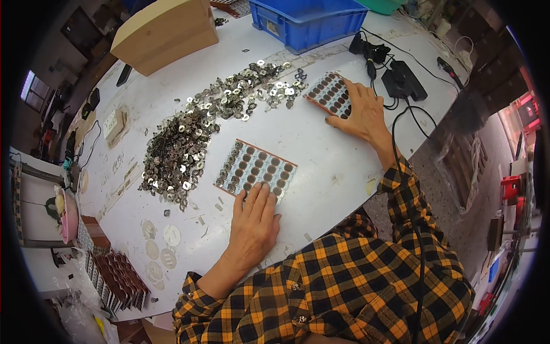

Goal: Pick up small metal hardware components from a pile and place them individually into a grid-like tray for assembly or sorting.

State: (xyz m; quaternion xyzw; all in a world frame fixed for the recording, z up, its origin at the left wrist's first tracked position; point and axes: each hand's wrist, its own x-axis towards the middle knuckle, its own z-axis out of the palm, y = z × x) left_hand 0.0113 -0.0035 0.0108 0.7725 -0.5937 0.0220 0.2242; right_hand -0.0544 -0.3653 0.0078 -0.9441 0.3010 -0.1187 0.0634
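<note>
A flat light-blue panel [256, 170] with rows of dark round spots and brown edge strips lies on the table in front of me. Small round metal pieces [233, 166] sit along its left column. My left hand [252, 229] rests on the panel's near edge, fingers stretched out and holding nothing. Farther right, my right hand [365, 112] grips a stack of similar panels [327, 94] by its right end, thumb at the near side and fingers over the far side. Left of the panel spreads a heap of loose metal pieces [177, 152], reaching back toward the right.
A blue plastic bin [309, 26] and a cardboard box [163, 37] stand at the back of the white table [321, 166]. Black power adapters [404, 80] with cables lie at the right. Brown-edged panels [120, 272] are stacked at the lower left. A black cable [422, 258] hangs across my right sleeve.
</note>
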